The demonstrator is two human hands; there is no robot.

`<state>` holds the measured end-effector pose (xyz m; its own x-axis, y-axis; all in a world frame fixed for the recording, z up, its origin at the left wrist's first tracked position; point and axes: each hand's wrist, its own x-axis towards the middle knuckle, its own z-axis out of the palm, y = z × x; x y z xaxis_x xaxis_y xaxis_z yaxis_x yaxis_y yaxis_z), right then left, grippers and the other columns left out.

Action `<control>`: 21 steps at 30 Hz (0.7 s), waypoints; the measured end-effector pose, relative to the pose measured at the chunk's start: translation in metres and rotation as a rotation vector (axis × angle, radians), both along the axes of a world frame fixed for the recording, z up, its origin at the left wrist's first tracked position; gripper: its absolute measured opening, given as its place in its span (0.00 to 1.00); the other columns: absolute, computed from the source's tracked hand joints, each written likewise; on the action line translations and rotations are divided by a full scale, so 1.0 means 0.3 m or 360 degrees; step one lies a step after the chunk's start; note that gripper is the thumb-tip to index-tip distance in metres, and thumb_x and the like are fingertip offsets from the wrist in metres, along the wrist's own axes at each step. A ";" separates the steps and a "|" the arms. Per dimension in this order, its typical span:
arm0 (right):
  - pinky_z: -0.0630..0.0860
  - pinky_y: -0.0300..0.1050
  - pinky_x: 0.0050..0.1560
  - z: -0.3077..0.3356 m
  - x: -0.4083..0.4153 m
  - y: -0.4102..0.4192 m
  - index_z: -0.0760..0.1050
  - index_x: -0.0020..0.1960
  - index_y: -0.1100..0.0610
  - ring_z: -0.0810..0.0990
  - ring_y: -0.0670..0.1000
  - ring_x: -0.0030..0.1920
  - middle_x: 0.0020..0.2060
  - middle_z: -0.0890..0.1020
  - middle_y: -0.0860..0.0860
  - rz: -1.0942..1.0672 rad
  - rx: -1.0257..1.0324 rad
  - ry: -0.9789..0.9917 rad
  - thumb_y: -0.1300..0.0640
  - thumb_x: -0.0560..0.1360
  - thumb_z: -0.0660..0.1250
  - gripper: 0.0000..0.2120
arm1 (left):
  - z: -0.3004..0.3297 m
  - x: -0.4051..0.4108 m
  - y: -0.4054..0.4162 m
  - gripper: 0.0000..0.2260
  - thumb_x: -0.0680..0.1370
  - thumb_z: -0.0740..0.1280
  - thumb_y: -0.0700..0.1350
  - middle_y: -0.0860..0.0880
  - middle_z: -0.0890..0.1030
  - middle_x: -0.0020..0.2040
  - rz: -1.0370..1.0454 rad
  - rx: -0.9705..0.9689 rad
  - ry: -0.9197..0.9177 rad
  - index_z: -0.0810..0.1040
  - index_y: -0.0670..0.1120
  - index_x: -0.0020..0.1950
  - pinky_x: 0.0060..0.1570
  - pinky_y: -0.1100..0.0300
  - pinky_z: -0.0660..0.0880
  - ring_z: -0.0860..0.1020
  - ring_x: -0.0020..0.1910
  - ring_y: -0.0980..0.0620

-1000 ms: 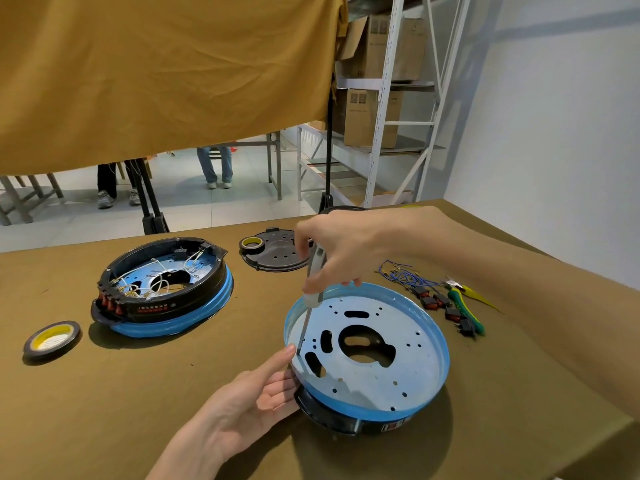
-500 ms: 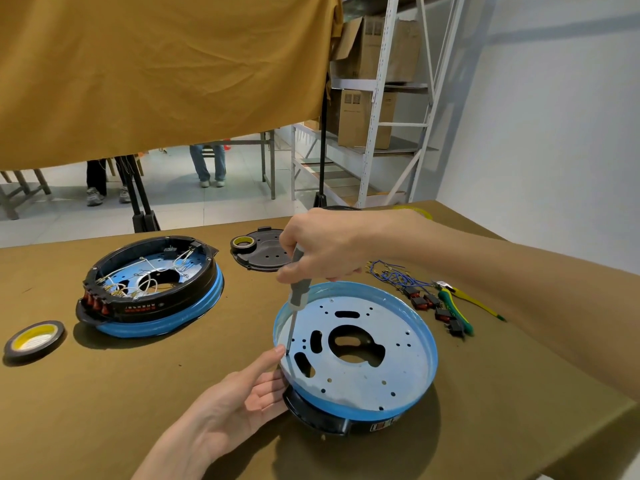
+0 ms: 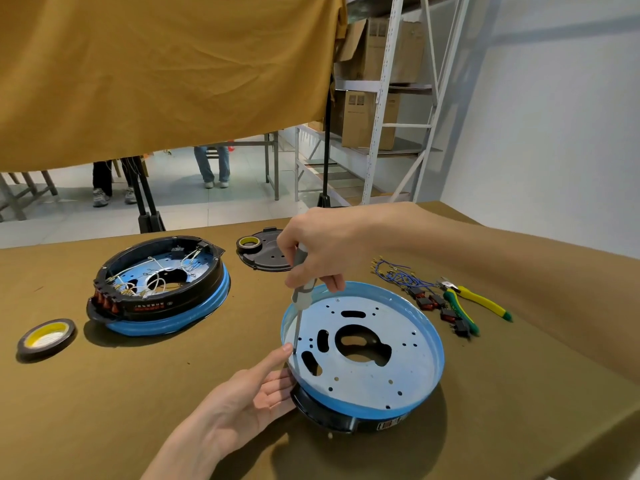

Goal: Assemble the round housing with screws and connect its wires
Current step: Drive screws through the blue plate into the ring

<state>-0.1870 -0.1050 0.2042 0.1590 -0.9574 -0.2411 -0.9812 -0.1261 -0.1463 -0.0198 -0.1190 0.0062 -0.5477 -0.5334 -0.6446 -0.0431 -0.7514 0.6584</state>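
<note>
we see the round housing [image 3: 363, 355] lying plate-up on the near right part of the table [image 3: 104, 410], its blue rim facing us and its black base tucked under the near edge. our right hand [image 3: 318, 251] is clamped round the handle of a screwdriver [image 3: 300, 296], which stands nearly upright with its tip down on the plate just inside the left rim. our left hand [image 3: 249, 400] rests against the housing's left outer wall, fingers mostly straight, the forefinger reaching up to touch the rim right beside the driver's tip.

to the left and farther back sits a second housing [image 3: 159, 285], wired inside, well apart from ours. a tape roll [image 3: 46, 337] lies near the table's left edge. behind our right hand we make out a black cover plate [image 3: 266, 254] with a smaller tape roll [image 3: 249, 242] on it. right of the housing lie the blue wires with switches [image 3: 415, 289] and yellow-green pliers [image 3: 474, 303], near the rim but not touching it. bare cloth shows between the two housings and along the near edge of the table.
</note>
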 end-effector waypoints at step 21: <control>0.81 0.40 0.30 -0.012 -0.016 0.008 0.72 0.47 0.56 0.86 0.51 0.29 0.32 0.86 0.53 0.0015 -0.0042 -0.0152 0.56 0.73 0.78 0.15 | -0.003 0.005 -0.005 0.34 0.63 0.83 0.45 0.33 0.85 0.55 -0.0019 0.0052 0.0076 0.77 0.33 0.63 0.55 0.45 0.81 0.86 0.51 0.37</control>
